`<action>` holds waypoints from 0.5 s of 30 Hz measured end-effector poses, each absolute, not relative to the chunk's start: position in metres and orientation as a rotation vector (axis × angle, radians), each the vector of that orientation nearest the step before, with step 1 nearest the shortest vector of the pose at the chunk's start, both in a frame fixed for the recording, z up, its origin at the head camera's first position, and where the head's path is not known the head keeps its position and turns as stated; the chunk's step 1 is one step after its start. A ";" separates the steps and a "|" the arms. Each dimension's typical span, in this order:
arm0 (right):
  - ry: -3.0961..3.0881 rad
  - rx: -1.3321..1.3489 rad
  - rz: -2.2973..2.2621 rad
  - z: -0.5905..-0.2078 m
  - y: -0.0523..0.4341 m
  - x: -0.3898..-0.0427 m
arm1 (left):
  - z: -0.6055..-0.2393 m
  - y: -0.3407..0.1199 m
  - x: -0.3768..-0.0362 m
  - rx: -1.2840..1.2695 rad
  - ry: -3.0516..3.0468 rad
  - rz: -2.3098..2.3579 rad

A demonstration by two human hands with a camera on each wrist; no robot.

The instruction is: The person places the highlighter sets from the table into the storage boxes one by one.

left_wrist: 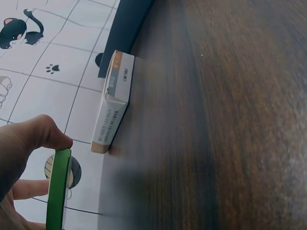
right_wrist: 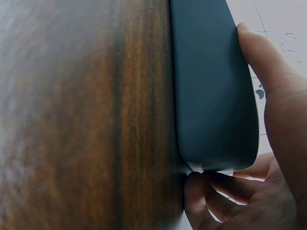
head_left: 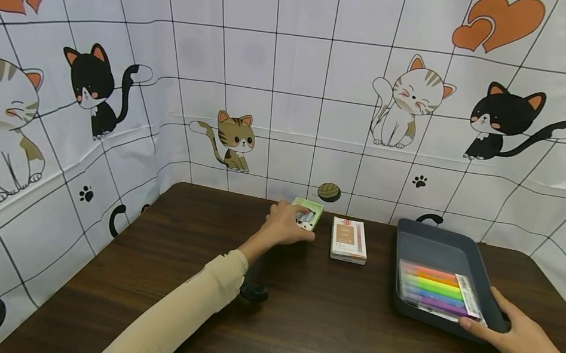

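Note:
At the back of the table, my left hand (head_left: 284,225) pinches a small flat green box (head_left: 312,212) with a black-and-white picture on its front. In the left wrist view the box's green edge (left_wrist: 58,189) shows between thumb and fingers. To its right lies a white box (head_left: 349,240) with a tan panel. My right hand (head_left: 529,338) holds the near right corner of a dark grey tray (head_left: 434,240), thumb at the rim and fingers around the outer wall (right_wrist: 213,96). A clear pack of rainbow-coloured pens (head_left: 435,288) lies inside the tray.
The dark wood table (head_left: 325,339) reaches back to a white grid-patterned curtain (head_left: 298,70) printed with cats, hearts and paw prints. More of this curtain hangs along the left and right sides. A black curved strap (head_left: 116,219) shows at the table's left edge.

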State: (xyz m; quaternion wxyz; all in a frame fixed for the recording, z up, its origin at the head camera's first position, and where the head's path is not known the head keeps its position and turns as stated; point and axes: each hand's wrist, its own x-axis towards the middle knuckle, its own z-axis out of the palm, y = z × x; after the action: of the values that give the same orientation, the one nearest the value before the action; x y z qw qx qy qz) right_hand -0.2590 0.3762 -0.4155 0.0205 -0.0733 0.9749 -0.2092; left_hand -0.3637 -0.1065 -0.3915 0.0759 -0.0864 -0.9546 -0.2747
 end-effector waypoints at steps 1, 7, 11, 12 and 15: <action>3.023 -0.228 -0.648 -0.416 0.376 -0.259 | -0.391 -0.106 -0.364 -0.263 -2.861 -0.827; 3.023 -0.228 -0.649 -0.416 0.377 -0.259 | -0.388 -0.102 -0.362 -0.281 -2.850 -0.843; 3.018 -0.220 -0.648 -0.415 0.377 -0.259 | -0.387 -0.095 -0.363 -0.287 -2.846 -0.839; 3.017 -0.218 -0.646 -0.415 0.377 -0.259 | -0.387 -0.093 -0.363 -0.287 -2.844 -0.838; 3.015 -0.220 -0.645 -0.415 0.377 -0.258 | -0.387 -0.085 -0.363 -0.300 -2.838 -0.847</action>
State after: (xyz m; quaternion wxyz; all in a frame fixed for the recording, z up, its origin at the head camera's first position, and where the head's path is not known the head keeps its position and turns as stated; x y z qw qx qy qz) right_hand -0.2583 0.3768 -0.4145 0.0251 -0.0713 0.9751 -0.2085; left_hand -0.3632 -0.0846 -0.3873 0.0822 -0.1003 -0.9501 -0.2837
